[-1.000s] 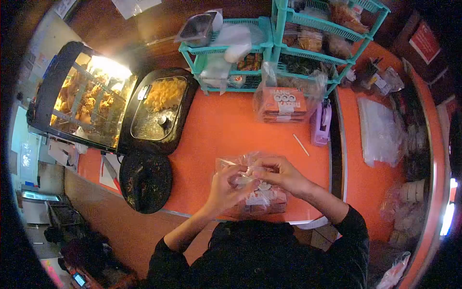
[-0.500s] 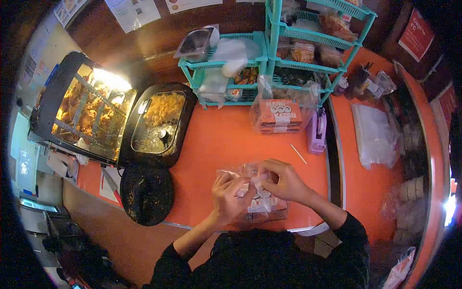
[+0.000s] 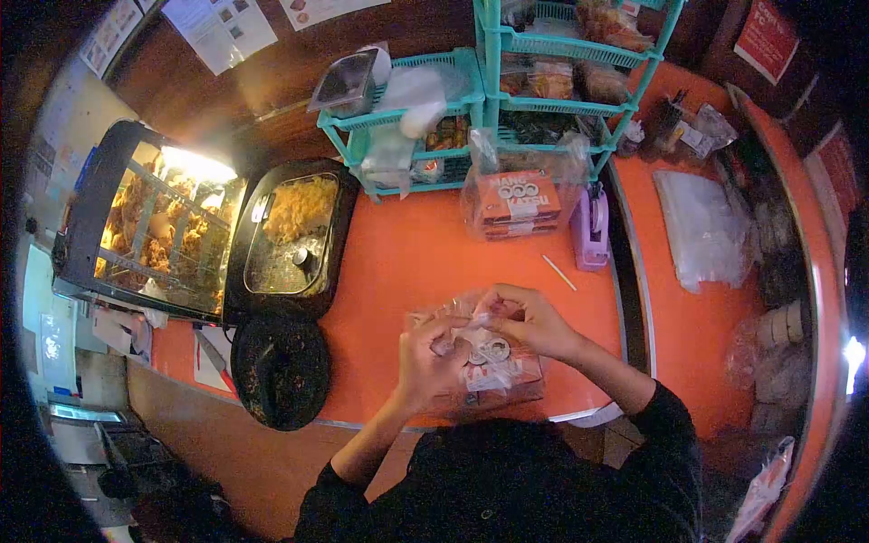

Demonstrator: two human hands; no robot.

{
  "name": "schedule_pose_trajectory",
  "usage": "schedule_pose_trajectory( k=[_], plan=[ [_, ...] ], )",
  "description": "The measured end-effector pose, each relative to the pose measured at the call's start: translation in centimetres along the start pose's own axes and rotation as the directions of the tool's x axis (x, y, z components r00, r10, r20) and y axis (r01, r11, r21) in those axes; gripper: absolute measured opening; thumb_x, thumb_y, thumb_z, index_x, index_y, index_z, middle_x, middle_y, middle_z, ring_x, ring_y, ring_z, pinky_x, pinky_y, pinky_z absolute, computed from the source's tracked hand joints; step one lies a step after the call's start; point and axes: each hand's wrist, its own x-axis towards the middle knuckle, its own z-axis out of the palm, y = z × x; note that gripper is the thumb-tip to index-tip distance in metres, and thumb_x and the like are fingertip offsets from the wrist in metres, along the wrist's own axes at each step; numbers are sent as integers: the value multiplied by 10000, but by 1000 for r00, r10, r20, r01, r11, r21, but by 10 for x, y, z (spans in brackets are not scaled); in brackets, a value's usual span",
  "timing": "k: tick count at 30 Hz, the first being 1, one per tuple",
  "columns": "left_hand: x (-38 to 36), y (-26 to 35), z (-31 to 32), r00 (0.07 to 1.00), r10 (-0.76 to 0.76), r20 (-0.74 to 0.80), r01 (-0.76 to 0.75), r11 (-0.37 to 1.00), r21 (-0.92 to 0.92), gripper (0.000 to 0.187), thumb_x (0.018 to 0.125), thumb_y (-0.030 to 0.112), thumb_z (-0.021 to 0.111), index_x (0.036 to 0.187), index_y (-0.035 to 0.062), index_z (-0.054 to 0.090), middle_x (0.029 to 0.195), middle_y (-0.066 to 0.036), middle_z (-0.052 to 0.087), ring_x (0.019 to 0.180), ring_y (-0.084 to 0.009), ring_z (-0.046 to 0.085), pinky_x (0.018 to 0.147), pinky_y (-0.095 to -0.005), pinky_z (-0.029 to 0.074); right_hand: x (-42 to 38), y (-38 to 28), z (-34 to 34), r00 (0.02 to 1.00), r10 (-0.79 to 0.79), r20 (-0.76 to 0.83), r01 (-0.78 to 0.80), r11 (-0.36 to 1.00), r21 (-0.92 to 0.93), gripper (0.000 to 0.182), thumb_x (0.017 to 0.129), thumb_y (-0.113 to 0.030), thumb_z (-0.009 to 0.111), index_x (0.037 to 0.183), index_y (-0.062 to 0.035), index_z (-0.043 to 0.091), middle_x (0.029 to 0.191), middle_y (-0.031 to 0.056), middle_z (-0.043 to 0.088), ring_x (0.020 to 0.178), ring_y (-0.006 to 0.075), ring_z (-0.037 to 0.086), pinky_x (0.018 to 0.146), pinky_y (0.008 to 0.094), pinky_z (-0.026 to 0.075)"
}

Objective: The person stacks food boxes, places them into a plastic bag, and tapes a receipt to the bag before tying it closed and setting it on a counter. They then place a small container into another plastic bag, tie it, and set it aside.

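A clear plastic bag (image 3: 467, 337) stands at the front of the orange counter, around a takeaway box (image 3: 500, 373) with orange and white print. Small pale round items, perhaps sauce cups (image 3: 490, 349), show through the plastic on top of the box. My left hand (image 3: 425, 364) is closed on the bag's top at its left side. From the right, my right hand (image 3: 532, 324) pinches the bag's gathered top, fingers bent. Both hands are close together above the box; the exact grip of the fingertips is partly hidden.
Behind are another bagged box (image 3: 520, 201), a purple tape dispenser (image 3: 591, 228) and a white stick (image 3: 559, 272). To the left stand a lit food warmer (image 3: 167, 226), a pan (image 3: 288, 237) and its black lid (image 3: 279, 371). Teal racks (image 3: 557, 47) stand at the back; plastic bags (image 3: 699, 228) lie right.
The view has shifted slightly. My hands have moved a little on the bag's top, and my left fingers now lie straighter toward my right hand. More of the box and round items shows.
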Motion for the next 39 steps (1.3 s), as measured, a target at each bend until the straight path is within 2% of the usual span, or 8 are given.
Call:
schedule_pose_trajectory(
  k=[2, 5, 9, 14, 16, 19, 26, 39],
  plan=[
    [4, -2, -7, 850, -366, 379, 515, 731, -448, 195, 761, 92, 665, 937, 9, 658, 771, -4, 631, 697, -99, 569, 573, -251, 430, 1, -2, 2, 998, -52, -22, 52, 999, -16, 125, 883, -135, 634, 935, -34, 583, 950, 40, 593, 800, 113, 579, 704, 282, 485],
    [3, -10, -4, 857, -350, 377, 514, 553, -656, 130, 792, 97, 664, 874, -3, 668, 733, 47, 592, 674, -42, 522, 553, -228, 405, 1, -1, 2, 990, -121, -70, 101, 966, -240, 110, 885, -136, 635, 917, -45, 581, 927, 12, 577, 807, 95, 553, 682, 272, 469],
    [9, -11, -7, 820, -334, 465, 562, 624, -543, 106, 765, 98, 691, 776, -2, 659, 669, 24, 587, 628, -54, 522, 531, -243, 400, 10, 22, -3, 992, 46, 115, -74, 965, 253, 128, 891, -161, 633, 932, -67, 557, 862, -8, 542, 742, 70, 516, 597, 234, 408],
    [11, -17, -9, 941, -162, 298, 241, 938, -251, 127, 723, 87, 735, 689, 9, 639, 678, 3, 591, 579, -57, 475, 522, -227, 392, 7, -5, -11, 934, 190, 304, -285, 908, 307, 168, 918, -226, 600, 944, -75, 534, 769, -18, 511, 654, 63, 486, 533, 223, 371],
    [12, -8, -16, 943, -121, 311, 182, 968, -175, 124, 720, 101, 737, 744, 23, 643, 685, -48, 608, 593, -107, 534, 522, -257, 412, 7, -5, -5, 959, -160, 234, 229, 925, -304, 234, 935, -290, 553, 944, -57, 543, 716, 11, 535, 591, 119, 528, 536, 272, 415],
    [16, 10, -33, 938, -50, 343, 107, 983, -148, 194, 709, 131, 749, 841, 46, 636, 733, -92, 636, 632, -180, 619, 538, -301, 457, -13, -48, 2, 935, -129, 329, 326, 674, -663, 297, 939, -335, 525, 876, -49, 576, 715, 64, 567, 581, 205, 583, 526, 334, 453],
    [4, -5, -66, 885, 210, 416, -314, 929, 196, 204, 740, 226, 727, 827, 106, 587, 827, -34, 663, 671, -228, 638, 559, -343, 483, -22, -24, -2, 874, -157, 459, 455, 595, -662, 316, 907, -322, 567, 701, -85, 605, 746, 60, 634, 596, 241, 629, 492, 349, 482],
    [-11, -75, -74, 750, 181, 636, -231, 973, -5, 112, 718, 212, 734, 758, 164, 641, 724, 66, 606, 735, -174, 509, 781, -389, 357, -24, 28, -50, 930, 345, 127, -317, 928, -196, 300, 872, -253, 661, 668, -34, 646, 461, 25, 407, 445, 62, 361, 423, 292, 313]
  ],
)
